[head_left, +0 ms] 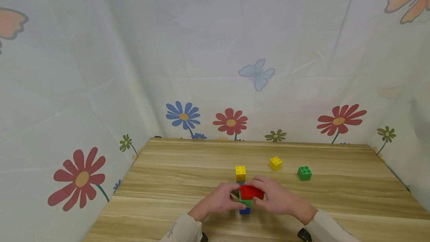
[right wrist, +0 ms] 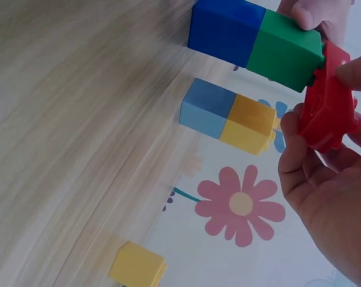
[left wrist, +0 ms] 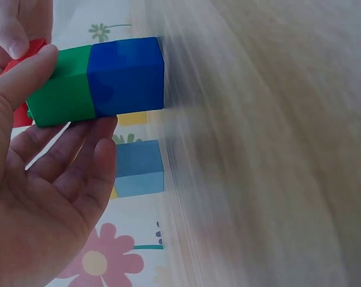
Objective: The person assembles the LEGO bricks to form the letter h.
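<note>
A dark blue brick (left wrist: 127, 76) stands on the table with a green brick (left wrist: 66, 86) on top of it. My left hand (head_left: 220, 199) grips the green brick, thumb on one side and fingers on the other. Between thumb and fingers, my right hand (head_left: 277, 197) pinches a longer red brick (right wrist: 328, 98) at the green brick's studded top. The red brick sits slightly tilted, and some green studs show in the gap. It sticks out past the green brick toward my right hand.
Just behind stands another stack, a yellow brick (right wrist: 249, 125) on a lighter blue brick (right wrist: 207, 107). A loose yellow brick (head_left: 276, 164) and a loose green brick (head_left: 304, 173) lie farther right on the wooden table (head_left: 188, 160). A flowered cloth (head_left: 201, 47) hangs behind the table.
</note>
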